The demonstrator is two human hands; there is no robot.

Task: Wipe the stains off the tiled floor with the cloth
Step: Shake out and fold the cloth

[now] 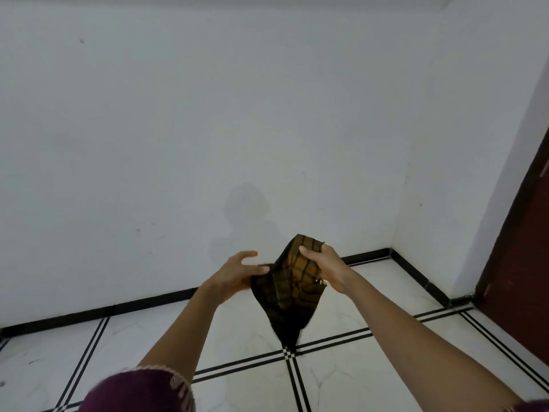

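One checked cloth (289,288) over tiled floor (341,379), right hand (328,270) gripping it, left hand (234,275) loosely touching its edge

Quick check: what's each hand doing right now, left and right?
Left hand: open, fingers touching the edge of the cloth.
Right hand: grips the cloth's top, holding it up.
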